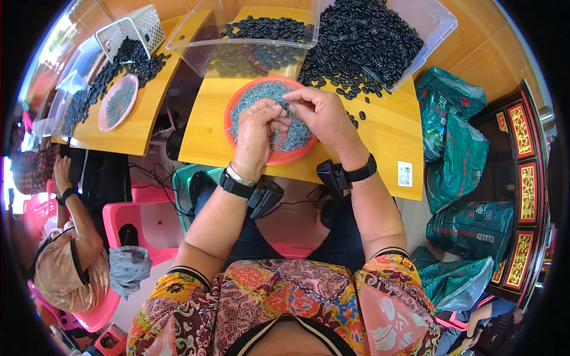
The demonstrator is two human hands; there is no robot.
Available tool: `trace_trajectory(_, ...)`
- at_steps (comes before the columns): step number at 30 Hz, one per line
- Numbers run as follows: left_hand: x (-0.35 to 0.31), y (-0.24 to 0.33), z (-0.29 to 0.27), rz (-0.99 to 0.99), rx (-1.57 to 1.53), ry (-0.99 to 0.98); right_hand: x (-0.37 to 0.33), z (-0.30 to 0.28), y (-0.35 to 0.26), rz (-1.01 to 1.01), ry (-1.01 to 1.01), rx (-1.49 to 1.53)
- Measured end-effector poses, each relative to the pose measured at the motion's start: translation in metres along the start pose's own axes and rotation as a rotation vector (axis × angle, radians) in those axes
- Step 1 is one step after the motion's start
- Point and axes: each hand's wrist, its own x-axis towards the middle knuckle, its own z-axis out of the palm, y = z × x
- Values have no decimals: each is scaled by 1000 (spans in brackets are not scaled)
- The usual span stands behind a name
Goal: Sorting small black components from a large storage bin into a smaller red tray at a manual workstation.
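Over an orange-red basin (227, 115) my two hands meet, fingertips close together. The basin is filled with small grey metal pieces (261, 92) that look like screws. My left hand (255, 127) is closed in a pinch, its fingers curled inward. My right hand (320, 115) pinches from the other side, thumb and forefinger together. A bit of something dark shows between the fingertips; the fingers hide most of it. Just beyond the basin lie many black oval plastic pieces (368, 44), each with holes, and a few loose ones (362, 115) sit by my right wrist.
Clear plastic bins (442, 38) lie at the table's far side. On the left table (133, 139) are a pink bowl (133, 95), a white basket (148, 29) and more black pieces. A co-worker (71, 267) sits at left. Green bags (457, 166) stand at right.
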Motion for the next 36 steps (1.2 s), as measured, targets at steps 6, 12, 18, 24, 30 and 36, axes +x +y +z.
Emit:
trace_trajectory(6, 1, 0, 0, 42, -163, 55, 3, -7, 15, 131, -33, 109)
trace_trajectory(12, 0, 2, -1, 63, -127, 59, 2, -1, 3, 144, -53, 211)
trace_trajectory(18, -3, 1, 6, 197, 181, 108, 2, -1, 4, 161, -50, 220)
trace_trajectory(24, -5, 2, 4, 293, 365, 84, 3, -1, 6, 272, -95, 391)
trace_trajectory(30, -4, 2, 2, 238, 193, 81, 3, -2, 6, 360, -102, 548)
trace_trajectory(36, -2, 4, 4, 154, 10, 128, 2, 4, 9, 230, -32, 376)
